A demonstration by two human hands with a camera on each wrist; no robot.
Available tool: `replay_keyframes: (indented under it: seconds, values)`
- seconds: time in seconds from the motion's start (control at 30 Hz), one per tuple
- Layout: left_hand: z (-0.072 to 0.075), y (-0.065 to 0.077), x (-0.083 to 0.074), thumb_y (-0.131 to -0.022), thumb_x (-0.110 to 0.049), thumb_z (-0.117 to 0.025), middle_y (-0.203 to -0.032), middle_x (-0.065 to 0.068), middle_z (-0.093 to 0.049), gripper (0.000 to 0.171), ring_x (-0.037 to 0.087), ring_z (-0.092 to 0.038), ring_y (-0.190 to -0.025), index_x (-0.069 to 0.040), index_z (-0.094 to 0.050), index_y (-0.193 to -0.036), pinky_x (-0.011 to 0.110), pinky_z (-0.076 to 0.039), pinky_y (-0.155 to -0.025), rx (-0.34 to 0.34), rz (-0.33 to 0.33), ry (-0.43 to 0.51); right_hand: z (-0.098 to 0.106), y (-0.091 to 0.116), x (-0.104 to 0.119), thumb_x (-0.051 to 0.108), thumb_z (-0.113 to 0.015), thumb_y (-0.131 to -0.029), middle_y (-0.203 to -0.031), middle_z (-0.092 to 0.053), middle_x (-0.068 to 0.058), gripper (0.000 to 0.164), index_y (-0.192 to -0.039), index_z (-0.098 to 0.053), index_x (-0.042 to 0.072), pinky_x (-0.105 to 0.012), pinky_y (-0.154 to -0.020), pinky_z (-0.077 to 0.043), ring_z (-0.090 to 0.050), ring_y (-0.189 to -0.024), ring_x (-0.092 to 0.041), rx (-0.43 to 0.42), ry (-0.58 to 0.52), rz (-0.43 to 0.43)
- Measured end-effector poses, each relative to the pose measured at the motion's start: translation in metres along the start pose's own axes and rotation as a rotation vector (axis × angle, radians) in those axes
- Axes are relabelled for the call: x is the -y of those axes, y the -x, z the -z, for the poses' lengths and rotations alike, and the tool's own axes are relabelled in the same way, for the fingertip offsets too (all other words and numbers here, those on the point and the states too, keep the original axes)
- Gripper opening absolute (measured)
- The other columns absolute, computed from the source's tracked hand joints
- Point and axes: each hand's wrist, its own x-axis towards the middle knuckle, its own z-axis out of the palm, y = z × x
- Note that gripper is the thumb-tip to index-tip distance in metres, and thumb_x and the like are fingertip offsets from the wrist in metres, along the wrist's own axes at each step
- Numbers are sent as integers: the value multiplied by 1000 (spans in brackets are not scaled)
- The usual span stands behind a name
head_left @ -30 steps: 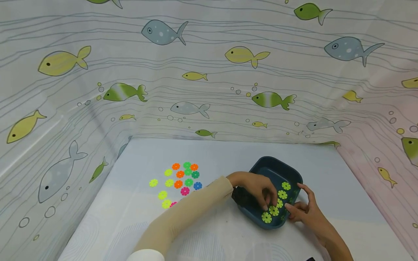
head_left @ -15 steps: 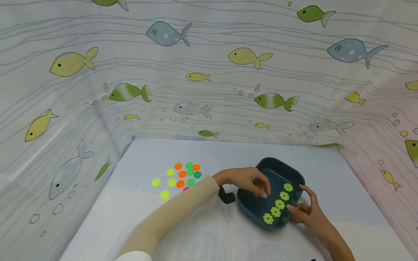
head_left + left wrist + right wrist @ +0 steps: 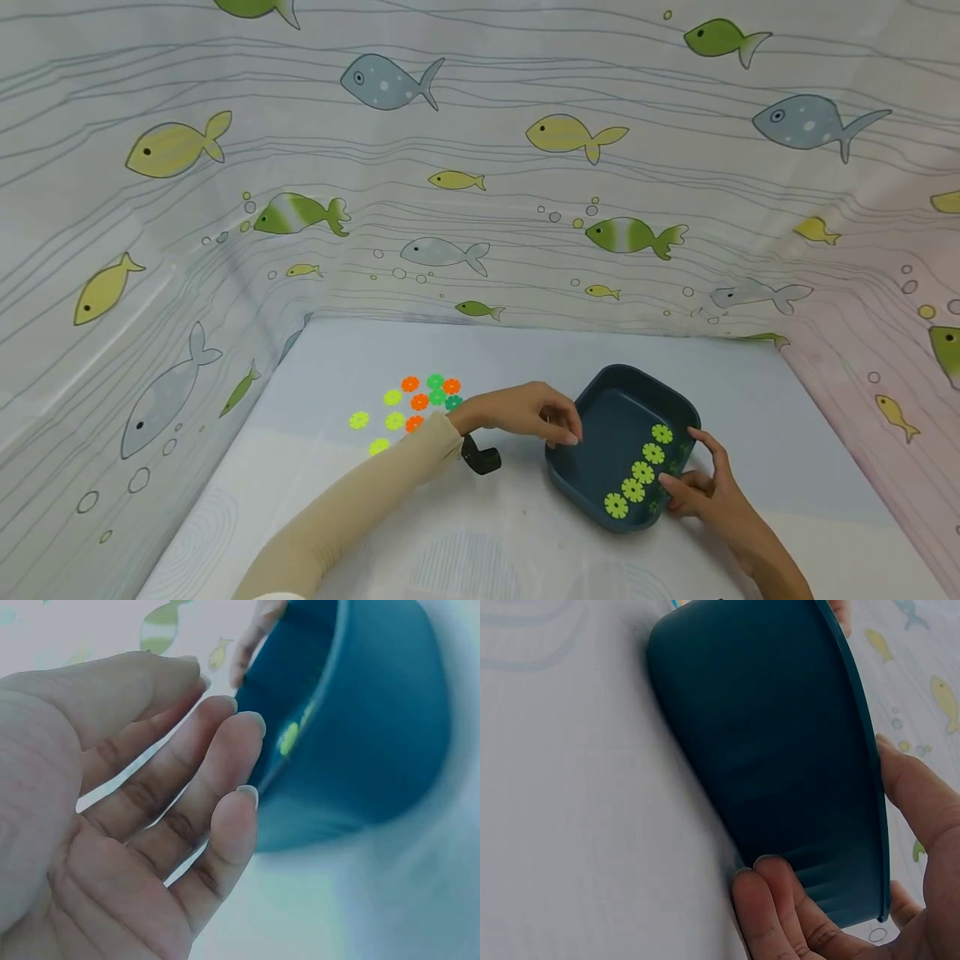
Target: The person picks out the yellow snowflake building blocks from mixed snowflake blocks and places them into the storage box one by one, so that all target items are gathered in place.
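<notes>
A dark blue-green rectangular dish (image 3: 603,446) sits at an angle on the table. Inside, along its right side, several yellow-green flower-shaped discs (image 3: 642,472) lie in a row. The right hand (image 3: 716,496) grips the dish's right side, thumb over the rim and fingers against the outer wall (image 3: 765,750) in the right wrist view. At the dish's left rim hovers the left hand (image 3: 525,410), its fingers loosely bent. In the left wrist view the left hand (image 3: 142,795) holds nothing, its fingertips close to the dish's wall (image 3: 382,735).
More flower-shaped discs lie loose on the table's left: yellow-green (image 3: 393,421), orange (image 3: 419,402) and green (image 3: 437,397). The left forearm (image 3: 367,500) covers part of that group. A black wrist device (image 3: 482,458) hangs under the left wrist. Fish-printed sheeting (image 3: 480,208) encloses the table.
The left hand has drawn back leftward from the discs in the dish to its left rim, leaving the row uncovered. The right hand keeps its hold on the dish.
</notes>
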Motion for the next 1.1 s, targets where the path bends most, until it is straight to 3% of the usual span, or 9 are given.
replay_keyframes:
  seconds: [0.13,0.3,0.6,0.9,1.1]
  values:
    - [2,14,6,-100,-24,-71,-93,12,-72,16,44,-65,-86,-13,-74,-110,59,-54,-79,-45,39,28,0,1,0,26,-68,-102,-104,-67,-18,93,-156,7,41,-40,-80,-59,-70,-85,-36,-4,2,-7]
    - [5,31,15,-100,-25,-71,-99,22,-71,18,47,-65,-87,-12,-74,-111,57,-56,-81,-89,65,44,0,1,0,25,-67,-102,-104,-66,-18,93,-156,7,41,-41,-81,-59,-69,-86,-36,1,-9,-8]
    - [13,74,34,-101,-26,-69,-107,23,-70,28,42,-66,-88,-1,-71,-116,58,-56,-82,-165,107,54,-1,0,-1,25,-68,-101,-104,-66,-17,94,-156,6,43,-41,-80,-59,-69,-85,-35,-3,-6,-6]
    - [28,126,60,-99,-31,-71,-104,12,-73,27,31,-67,-90,-9,-73,-114,43,-56,-83,-291,237,16,-1,-2,0,25,-68,-102,-105,-67,-18,94,-156,7,42,-42,-79,-59,-70,-85,-36,0,-12,12]
    - [39,158,75,-99,-32,-71,-104,6,-71,21,27,-65,-96,-15,-74,-111,40,-56,-86,-345,321,28,-2,-1,-1,25,-68,-102,-104,-67,-18,94,-157,7,42,-41,-79,-59,-70,-85,-36,-7,-10,3]
